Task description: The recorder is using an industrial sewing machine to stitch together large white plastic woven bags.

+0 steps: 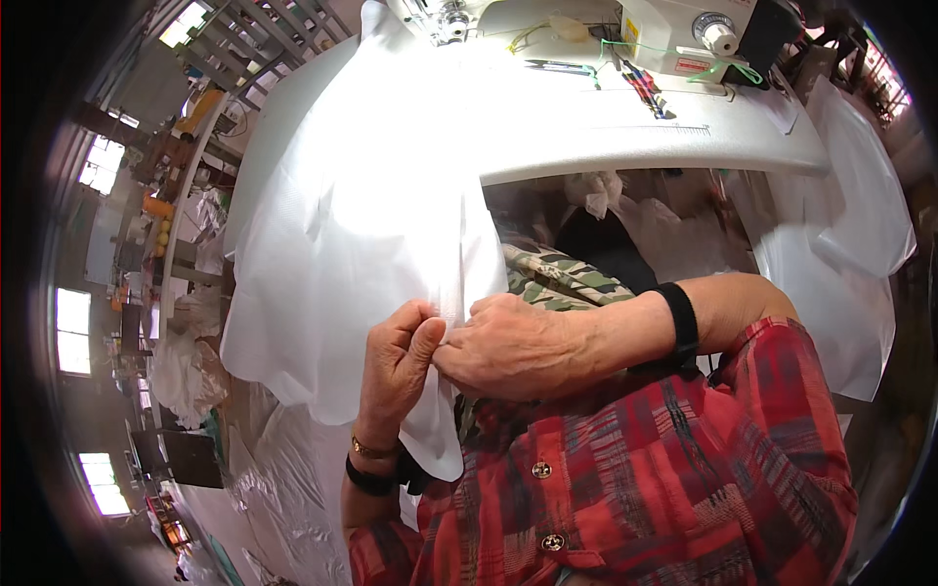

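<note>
Our left hand (396, 356) and right hand (508, 347) meet, both pinching the white cloth (352, 225), which stretches away from us onto the worktop (625, 127) toward the sewing machine (674, 34).

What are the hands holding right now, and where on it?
Both hands, left and right, pinch the thin white fabric sheet at its near edge.

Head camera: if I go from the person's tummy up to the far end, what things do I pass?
Red plaid shirt → left hand and right hand pinching white fabric → white table → sewing machine.
</note>
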A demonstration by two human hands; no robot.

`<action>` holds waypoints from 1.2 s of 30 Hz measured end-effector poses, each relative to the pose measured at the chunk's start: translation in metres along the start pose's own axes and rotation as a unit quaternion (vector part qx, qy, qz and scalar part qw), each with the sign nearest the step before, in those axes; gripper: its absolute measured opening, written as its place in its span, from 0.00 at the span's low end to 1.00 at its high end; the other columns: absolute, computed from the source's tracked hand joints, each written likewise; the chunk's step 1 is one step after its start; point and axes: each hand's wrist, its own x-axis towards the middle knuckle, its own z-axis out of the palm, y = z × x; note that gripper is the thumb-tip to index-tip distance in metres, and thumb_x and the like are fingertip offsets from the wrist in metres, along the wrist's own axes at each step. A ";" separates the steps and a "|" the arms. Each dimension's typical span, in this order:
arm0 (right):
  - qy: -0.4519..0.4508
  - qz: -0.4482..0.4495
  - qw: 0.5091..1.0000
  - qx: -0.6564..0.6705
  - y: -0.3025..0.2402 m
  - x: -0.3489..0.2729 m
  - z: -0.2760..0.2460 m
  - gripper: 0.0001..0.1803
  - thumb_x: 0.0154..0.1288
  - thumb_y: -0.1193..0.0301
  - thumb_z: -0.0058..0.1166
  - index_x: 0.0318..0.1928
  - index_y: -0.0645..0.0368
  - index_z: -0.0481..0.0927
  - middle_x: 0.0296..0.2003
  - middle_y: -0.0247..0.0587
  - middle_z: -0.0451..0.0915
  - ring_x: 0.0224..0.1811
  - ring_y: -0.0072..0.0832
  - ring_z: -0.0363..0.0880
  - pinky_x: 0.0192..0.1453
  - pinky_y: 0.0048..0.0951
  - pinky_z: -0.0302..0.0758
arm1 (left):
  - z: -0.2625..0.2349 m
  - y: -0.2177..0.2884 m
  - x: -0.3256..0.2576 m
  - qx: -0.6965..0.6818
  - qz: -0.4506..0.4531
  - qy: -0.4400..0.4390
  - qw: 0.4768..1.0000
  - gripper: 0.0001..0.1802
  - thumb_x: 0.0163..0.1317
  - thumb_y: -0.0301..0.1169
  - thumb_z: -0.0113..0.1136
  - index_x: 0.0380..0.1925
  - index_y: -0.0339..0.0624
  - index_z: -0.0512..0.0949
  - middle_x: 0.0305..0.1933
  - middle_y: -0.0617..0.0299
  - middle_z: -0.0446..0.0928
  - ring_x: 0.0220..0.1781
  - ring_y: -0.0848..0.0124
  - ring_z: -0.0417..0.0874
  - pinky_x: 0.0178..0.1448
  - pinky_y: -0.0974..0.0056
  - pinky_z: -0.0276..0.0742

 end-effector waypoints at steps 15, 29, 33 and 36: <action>0.080 0.294 0.946 0.110 0.088 0.043 0.061 0.21 0.60 0.63 0.58 0.47 0.66 0.76 0.51 0.55 0.77 0.50 0.51 0.77 0.54 0.45 0.74 | -0.084 0.044 0.006 0.301 0.056 0.061 0.950 0.04 0.64 0.23 0.56 0.36 0.33 0.77 0.25 0.53 0.75 0.24 0.66 0.76 0.32 0.64 0.70; -0.149 0.056 0.970 0.183 0.133 0.043 0.119 0.16 0.62 0.63 0.54 0.45 0.60 0.81 0.44 0.58 0.82 0.47 0.51 0.82 0.51 0.44 0.77 | -0.022 -0.036 -0.005 0.434 0.121 -0.043 0.892 0.02 0.61 0.22 0.53 0.33 0.37 0.74 0.28 0.47 0.75 0.34 0.50 0.79 0.39 0.49 0.69; -0.176 0.133 0.967 0.125 0.125 0.035 0.011 0.13 0.62 0.63 0.57 0.36 0.61 0.83 0.33 0.52 0.83 0.38 0.49 0.83 0.42 0.45 0.77 | -0.001 -0.064 -0.018 0.323 0.042 0.121 0.938 0.02 0.62 0.23 0.56 0.34 0.35 0.76 0.30 0.48 0.75 0.33 0.50 0.78 0.36 0.54 0.71; 0.005 -0.002 0.999 -0.047 0.133 0.028 -0.003 0.06 0.58 0.68 0.62 0.33 0.54 0.79 0.28 0.39 0.77 0.35 0.39 0.79 0.43 0.40 0.74 | 0.002 -0.071 -0.015 0.185 0.043 0.183 0.965 0.03 0.63 0.22 0.56 0.34 0.32 0.77 0.27 0.52 0.71 0.27 0.61 0.73 0.34 0.65 0.68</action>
